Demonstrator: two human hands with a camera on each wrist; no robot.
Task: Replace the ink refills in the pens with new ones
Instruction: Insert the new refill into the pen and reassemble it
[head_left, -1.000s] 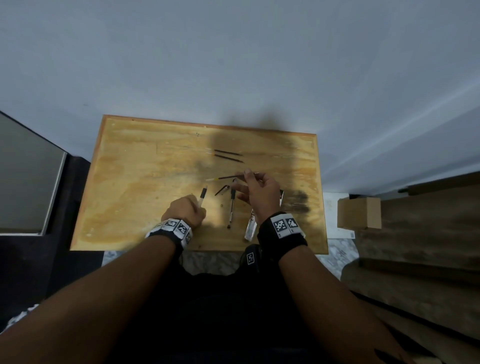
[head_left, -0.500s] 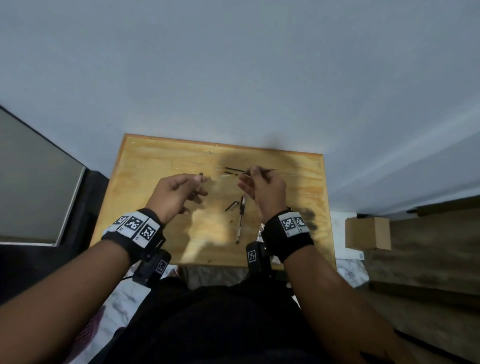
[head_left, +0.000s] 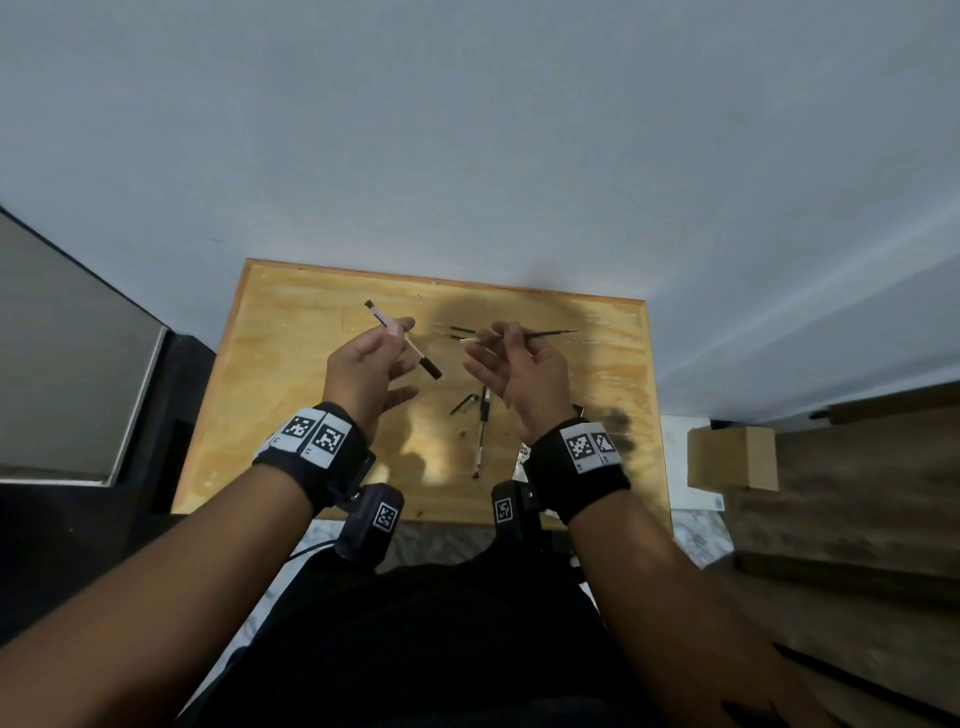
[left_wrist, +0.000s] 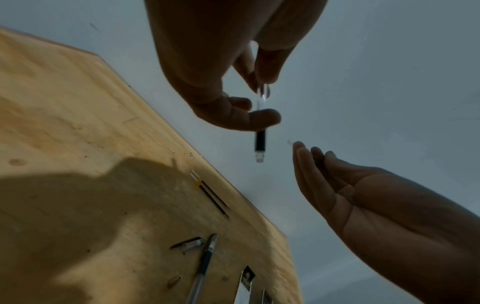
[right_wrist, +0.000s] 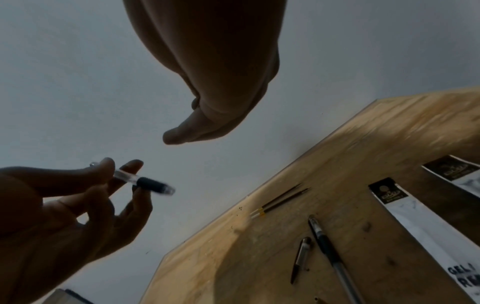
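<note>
The white packet (right_wrist: 426, 222) lying on the wooden table (right_wrist: 259, 257) shows the big letters "GEL" and "RE". The rest is cut off.

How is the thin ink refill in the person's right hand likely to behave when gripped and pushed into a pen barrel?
The refill looks long and very thin, so it would probably flex if pushed off-axis. The right hand pinches it with fingertips alone, suggesting it is light. Being round and smooth-looking, it would likely roll on the flat table.

Clear pen barrel (head_left: 404, 340), refill (head_left: 519, 335), both aloft
</note>
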